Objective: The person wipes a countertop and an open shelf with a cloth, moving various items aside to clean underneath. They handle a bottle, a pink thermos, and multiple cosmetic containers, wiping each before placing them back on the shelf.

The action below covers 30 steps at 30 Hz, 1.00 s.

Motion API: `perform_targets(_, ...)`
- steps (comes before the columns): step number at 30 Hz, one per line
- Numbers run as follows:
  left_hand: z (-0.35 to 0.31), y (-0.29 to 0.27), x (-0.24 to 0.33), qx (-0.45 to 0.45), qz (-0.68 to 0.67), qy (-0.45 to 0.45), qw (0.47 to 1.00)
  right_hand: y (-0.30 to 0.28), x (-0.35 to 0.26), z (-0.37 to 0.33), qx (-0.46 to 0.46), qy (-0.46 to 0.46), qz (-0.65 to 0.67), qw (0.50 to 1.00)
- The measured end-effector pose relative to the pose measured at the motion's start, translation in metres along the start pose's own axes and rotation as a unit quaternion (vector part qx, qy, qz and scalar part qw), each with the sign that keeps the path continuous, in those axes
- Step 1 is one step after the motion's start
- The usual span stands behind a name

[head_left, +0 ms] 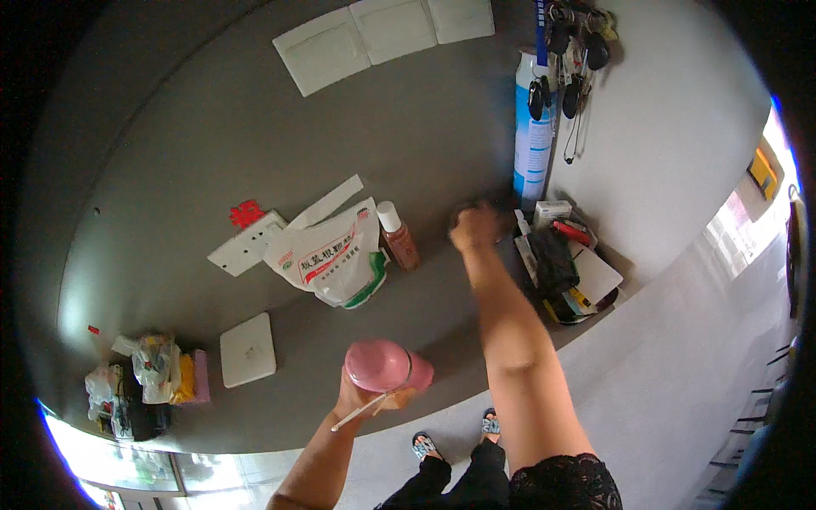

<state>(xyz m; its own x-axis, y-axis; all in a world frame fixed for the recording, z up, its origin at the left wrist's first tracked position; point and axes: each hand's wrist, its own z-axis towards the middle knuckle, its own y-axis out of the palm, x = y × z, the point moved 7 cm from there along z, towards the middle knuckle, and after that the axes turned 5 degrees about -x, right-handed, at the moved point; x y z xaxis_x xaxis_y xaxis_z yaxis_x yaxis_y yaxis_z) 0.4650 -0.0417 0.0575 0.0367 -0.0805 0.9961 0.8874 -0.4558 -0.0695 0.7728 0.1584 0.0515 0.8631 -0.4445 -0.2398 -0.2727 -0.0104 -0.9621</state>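
My left hand (361, 404) grips a pink rounded cup (387, 365) from below, close to my body, and a thin white stick (361, 412) pokes out to the lower left beside the fingers. My right hand (478, 227) is stretched far forward at the grey surface (212, 153). It is blurred, its fingers are curled into a fist, and nothing shows in it. It hovers between a small brown bottle with a white cap (398, 236) on its left and a cluttered pile of small items (561, 259) on its right.
A white and green pouch (336, 255) leans beside the brown bottle. A tall blue and white can (532, 144) stands under hanging keys (571, 51). White switch plates (248, 348) sit on the grey surface, with plastic bags (149, 374) at the left. My sandalled feet (459, 438) are on a pale floor.
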Motion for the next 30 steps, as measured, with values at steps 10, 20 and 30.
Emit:
perform_targets(10,-0.003,-0.003,0.005,0.005,0.127,0.086,0.988,0.017,-0.030,-0.095,-0.079,-0.124,0.079,0.986)
perform_targets(20,0.002,0.002,0.038,0.009,0.179,0.098,0.979,0.029,-0.034,-0.127,0.042,-0.243,-0.042,0.968)
perform_targets(30,-0.017,-0.037,0.036,0.047,0.196,0.060,0.978,0.042,-0.001,-0.270,0.016,-0.378,0.127,0.917)
